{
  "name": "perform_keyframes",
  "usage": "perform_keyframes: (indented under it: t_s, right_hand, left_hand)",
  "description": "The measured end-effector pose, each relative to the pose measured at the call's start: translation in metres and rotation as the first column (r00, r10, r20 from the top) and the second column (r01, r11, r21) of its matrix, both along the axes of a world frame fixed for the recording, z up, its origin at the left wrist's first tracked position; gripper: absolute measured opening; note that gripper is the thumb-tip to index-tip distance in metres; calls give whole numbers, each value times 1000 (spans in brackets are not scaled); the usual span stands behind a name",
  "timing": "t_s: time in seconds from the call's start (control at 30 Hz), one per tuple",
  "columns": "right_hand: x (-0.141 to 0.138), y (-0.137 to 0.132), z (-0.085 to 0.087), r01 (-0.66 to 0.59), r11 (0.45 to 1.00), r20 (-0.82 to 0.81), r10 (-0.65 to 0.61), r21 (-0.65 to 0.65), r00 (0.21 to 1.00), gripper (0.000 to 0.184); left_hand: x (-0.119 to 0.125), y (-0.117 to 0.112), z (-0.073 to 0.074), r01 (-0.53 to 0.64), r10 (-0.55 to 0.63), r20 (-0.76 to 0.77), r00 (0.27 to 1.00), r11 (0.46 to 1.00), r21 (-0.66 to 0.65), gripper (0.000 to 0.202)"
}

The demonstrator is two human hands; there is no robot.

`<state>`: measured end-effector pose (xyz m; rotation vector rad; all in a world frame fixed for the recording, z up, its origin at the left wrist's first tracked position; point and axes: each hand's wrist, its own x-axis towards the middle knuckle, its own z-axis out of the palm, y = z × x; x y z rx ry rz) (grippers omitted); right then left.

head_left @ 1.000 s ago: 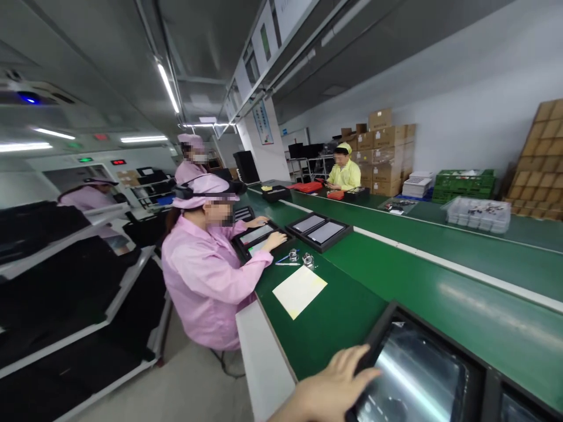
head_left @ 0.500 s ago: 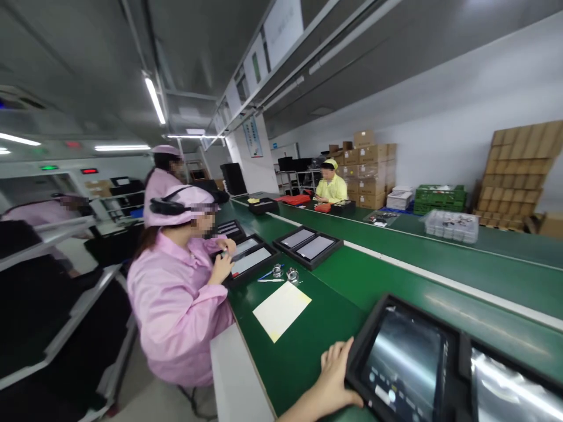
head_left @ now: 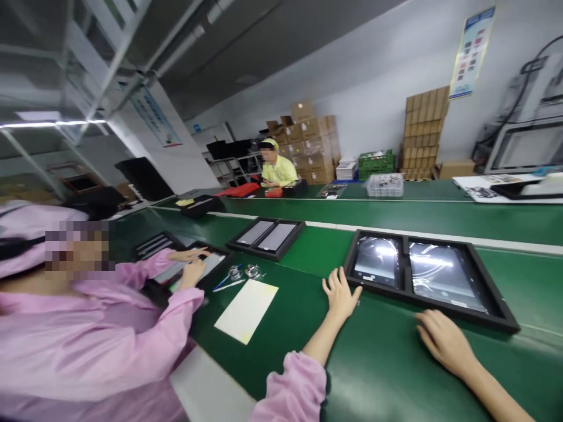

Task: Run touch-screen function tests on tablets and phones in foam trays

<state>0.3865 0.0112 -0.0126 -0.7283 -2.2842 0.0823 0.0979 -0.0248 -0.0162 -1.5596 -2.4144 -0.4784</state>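
Note:
A black tray (head_left: 422, 299) holding two glossy dark screens lies on the green belt in front of me. My left hand (head_left: 339, 293) rests open on the belt, its fingers spread and touching the tray's left front corner. Flat on the belt just below the tray's front edge is my right hand (head_left: 444, 340), fingers loosely extended and holding nothing. Pink sleeve covers my left forearm.
A person in pink (head_left: 88, 328) sits close at my left, working on another tray (head_left: 197, 266). A pale sheet (head_left: 246, 309), pen and small metal parts lie between us. A further tray (head_left: 268, 237) lies behind. A person in yellow (head_left: 277, 167), boxes and crates are beyond.
The view has swung right and down. The tray now shows whole, my right hand has come into view, and my left hand has slid off the screen to the tray's left corner.

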Motion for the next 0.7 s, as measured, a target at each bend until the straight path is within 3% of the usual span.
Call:
perform_keyframes:
  t_s: [0.07,0.2,0.37,0.47,0.53,0.63,0.7]
  right_hand:
    - [-22,-4,11,-12,1000,97,14,-24,995,40]
    - [-46,6,17,178,984,134,-173,-26,976,41]
    - [-52,18,8,370,929,85,-368,-1,926,35]
    - [-55,13,11,324,946,4,-324,11,946,33]
    - [-54,7,14,236,972,-77,-234,21,969,33]
    - [-37,-1,6,215,975,-252,-194,58,948,43]
    - [-17,-3,-11,168,981,-273,-136,96,952,66]
  left_hand:
    - [0,-1,-1,-15,15,-33,999,1000,27,72]
    - [6,3,5,34,-33,-11,999,994,109,68]
    - [55,10,14,228,-237,92,967,968,105,66]
    - [92,18,21,351,-355,104,929,935,57,67]
    - [111,24,25,492,-492,101,865,870,17,66]
    - [133,30,26,544,-540,87,837,839,-30,70]
    - [145,29,21,689,-688,57,724,717,-107,63]
